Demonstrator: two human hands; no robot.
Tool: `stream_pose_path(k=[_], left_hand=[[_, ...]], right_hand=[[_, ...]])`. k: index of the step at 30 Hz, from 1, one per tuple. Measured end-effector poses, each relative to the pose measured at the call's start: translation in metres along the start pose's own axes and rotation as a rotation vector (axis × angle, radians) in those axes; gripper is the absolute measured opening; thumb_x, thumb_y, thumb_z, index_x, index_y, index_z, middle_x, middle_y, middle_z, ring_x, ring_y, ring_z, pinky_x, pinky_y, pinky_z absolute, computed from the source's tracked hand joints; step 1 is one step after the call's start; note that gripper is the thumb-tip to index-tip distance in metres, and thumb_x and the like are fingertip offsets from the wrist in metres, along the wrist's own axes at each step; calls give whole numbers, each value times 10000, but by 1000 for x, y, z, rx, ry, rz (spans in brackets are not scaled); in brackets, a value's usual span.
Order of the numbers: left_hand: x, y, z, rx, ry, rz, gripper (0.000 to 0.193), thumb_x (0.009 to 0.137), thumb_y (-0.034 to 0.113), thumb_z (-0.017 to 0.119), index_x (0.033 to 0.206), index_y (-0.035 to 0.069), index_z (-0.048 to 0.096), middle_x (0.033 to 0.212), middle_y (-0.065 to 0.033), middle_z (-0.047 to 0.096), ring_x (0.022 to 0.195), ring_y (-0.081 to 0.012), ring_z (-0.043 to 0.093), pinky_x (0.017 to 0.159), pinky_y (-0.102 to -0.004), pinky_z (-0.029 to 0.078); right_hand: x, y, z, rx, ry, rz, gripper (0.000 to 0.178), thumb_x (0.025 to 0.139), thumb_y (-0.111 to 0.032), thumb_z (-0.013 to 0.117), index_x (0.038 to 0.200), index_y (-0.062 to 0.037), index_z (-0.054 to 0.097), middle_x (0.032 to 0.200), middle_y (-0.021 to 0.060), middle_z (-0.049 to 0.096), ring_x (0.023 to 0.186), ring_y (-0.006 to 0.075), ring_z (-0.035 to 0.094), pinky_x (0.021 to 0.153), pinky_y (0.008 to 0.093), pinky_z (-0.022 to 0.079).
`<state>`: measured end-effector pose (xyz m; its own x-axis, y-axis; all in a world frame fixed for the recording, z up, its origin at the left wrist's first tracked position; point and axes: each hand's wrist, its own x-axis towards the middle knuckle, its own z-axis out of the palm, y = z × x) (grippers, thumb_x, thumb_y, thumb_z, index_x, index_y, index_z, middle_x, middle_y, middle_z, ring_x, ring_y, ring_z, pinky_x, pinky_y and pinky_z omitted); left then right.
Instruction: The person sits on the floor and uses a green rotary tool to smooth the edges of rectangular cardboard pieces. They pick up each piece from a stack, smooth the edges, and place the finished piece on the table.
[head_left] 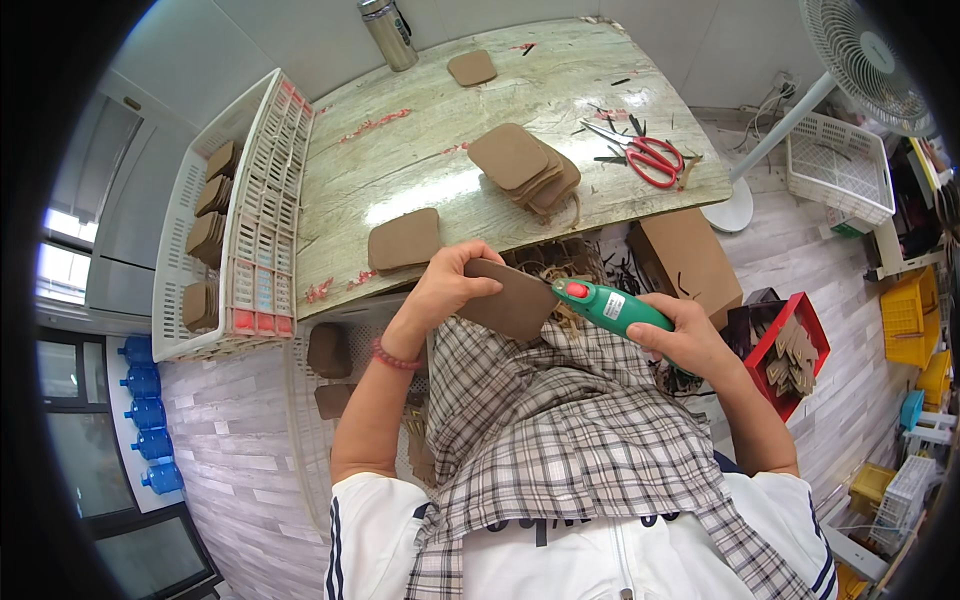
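Note:
My left hand (456, 287) pinches a brown rounded-corner pad (512, 302) between thumb and fingers, over my lap. My right hand (684, 333) is wrapped round a green handheld power tool (612, 311) with a red button on top. The tool's tip meets the right edge of the pad; the pad hides its exact shape. Just beyond my left hand, a few similar pads (404, 239) lie at the table's near edge. Farther right stands a larger stack of pads (508, 157), slightly fanned. Red-handled scissors (652, 160) rest open on the table among dark scraps.
The worn table (390, 135) carries another pad stack (472, 68) and a steel flask (388, 35) at its back. A white crate (262, 215) with pads stands left. On the right are a cardboard box (688, 262), a red bin (812, 332) of brown pieces and a fan (868, 62).

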<state>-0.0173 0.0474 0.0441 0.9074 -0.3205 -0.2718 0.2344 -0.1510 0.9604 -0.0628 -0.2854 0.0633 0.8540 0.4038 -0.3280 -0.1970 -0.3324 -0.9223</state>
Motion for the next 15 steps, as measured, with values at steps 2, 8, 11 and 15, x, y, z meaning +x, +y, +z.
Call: stream_pose_path(k=[2,8,11,15], left_hand=[[2,-2,1,6,-18,-11,179,762,-13,687,928,28,632,855,-2,654,771,-65,594,697,-213,481],[1,4,11,-90,36,55,399,758,-94,672,1118,21,545,919,-46,666,820,-91,621,747,-229,504],[-1,5,10,-91,31,99,629,756,-123,663,1329,12,440,919,-73,676,838,-104,631,773,-240,514],[-4,7,11,-91,-3,107,805,743,-123,667,1456,34,328,919,-81,682,832,-100,629,785,-240,500]], right_hand=[[3,1,4,24,3,-4,414,842,-305,718,1116,-4,639,725,8,585,586,59,516,535,237,441],[10,-5,11,53,3,10,385,854,-289,704,1110,-9,641,724,6,587,583,57,512,531,231,436],[10,-9,13,69,10,14,373,859,-278,698,1110,-8,639,719,3,588,582,54,514,530,228,436],[14,-12,18,59,-6,-9,367,863,-273,692,1105,-3,637,712,2,585,583,52,516,530,222,434]])
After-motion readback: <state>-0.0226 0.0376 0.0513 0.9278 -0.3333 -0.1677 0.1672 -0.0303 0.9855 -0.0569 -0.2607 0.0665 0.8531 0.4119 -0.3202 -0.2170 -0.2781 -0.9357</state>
